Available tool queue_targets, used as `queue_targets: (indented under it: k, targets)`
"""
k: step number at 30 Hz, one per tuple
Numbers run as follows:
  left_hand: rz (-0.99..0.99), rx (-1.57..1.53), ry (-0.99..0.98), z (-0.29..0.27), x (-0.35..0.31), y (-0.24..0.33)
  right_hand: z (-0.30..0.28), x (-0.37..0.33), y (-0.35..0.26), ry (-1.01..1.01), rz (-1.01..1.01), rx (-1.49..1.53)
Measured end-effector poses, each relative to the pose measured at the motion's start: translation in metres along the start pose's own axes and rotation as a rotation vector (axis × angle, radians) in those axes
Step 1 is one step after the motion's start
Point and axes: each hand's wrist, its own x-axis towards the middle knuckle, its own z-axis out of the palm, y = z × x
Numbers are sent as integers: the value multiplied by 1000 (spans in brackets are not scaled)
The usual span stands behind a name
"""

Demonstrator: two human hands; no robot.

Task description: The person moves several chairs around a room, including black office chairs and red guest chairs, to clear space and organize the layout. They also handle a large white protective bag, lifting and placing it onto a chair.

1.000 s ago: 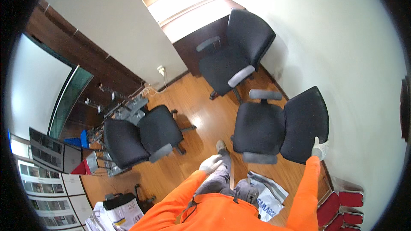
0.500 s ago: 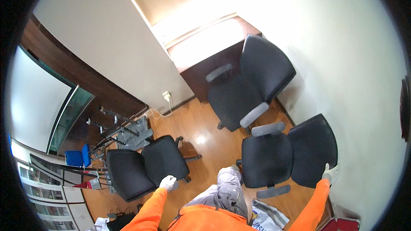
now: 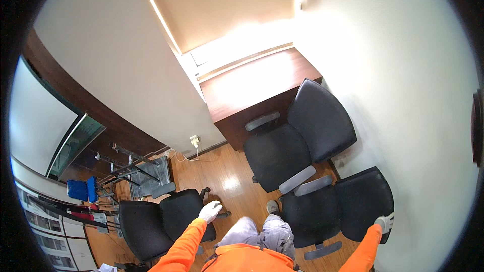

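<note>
My right hand [image 3: 385,223], in a white and grey glove, grips the outer edge of the backrest of a black office chair [image 3: 310,216] on my right. That chair has grey armrests. My left hand [image 3: 209,212], gloved the same way, is over the near edge of the seat of another black office chair [image 3: 182,215] on my left. Its fingers look curled, and I cannot make out anything in them. A third black office chair [image 3: 277,156] stands ahead, its armrest close against the right chair's armrest.
A dark wooden cabinet [image 3: 233,130] stands under the bright window, behind the third chair. A white wall [image 3: 418,136] runs along the right. At the left are black metal stands [image 3: 133,166] and a blue chair [image 3: 78,190]. A cable hangs from a wall socket [image 3: 194,141].
My view has tilted up, so the chairs sit lower in the picture. My left hand has moved forward along the left chair's seat edge. My right hand stays on the backrest.
</note>
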Motion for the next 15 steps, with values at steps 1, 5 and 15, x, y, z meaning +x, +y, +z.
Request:
queue_targets:
  k: [1,5,15]
  targets:
    - [-7,6,26,-13,5,12,-27,-21,-42,2,-87,75]
    - [-32,-84,45,-25,52,24,-39,-87,-136,195,-584,416]
    - [145,-418,371,-206,200,20,-3,-359,-346,-755,-482,492]
